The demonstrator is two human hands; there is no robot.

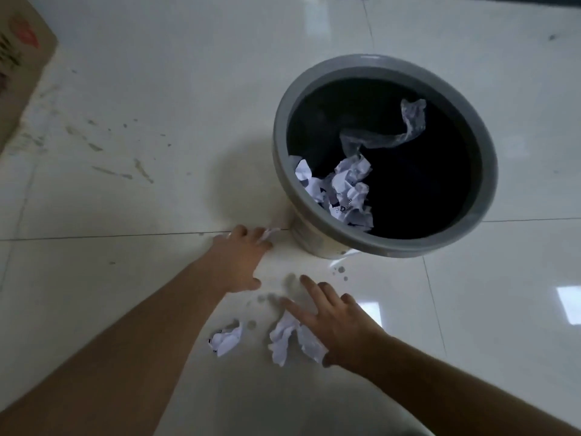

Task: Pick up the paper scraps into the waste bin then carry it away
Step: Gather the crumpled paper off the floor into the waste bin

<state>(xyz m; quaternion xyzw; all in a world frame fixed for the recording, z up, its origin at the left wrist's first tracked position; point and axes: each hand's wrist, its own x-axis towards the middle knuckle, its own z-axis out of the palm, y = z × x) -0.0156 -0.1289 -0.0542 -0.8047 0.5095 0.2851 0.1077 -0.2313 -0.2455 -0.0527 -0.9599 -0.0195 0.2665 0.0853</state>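
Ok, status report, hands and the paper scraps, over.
Left hand on a small scrap by the bin. Right hand open over crumpled paper. Third scrap loose. Nothing blocking.

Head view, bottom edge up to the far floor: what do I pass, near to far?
Small crumpled scrap and larger crumpled paper (level with each other) → right hand → left hand, closed on a small scrap → waste bin with crumpled paper inside.

Dim, soft overhead light; window glare on the glossy floor [471, 325] at four o'clock, motion blur throughout, wide-angle bending toward the edges.
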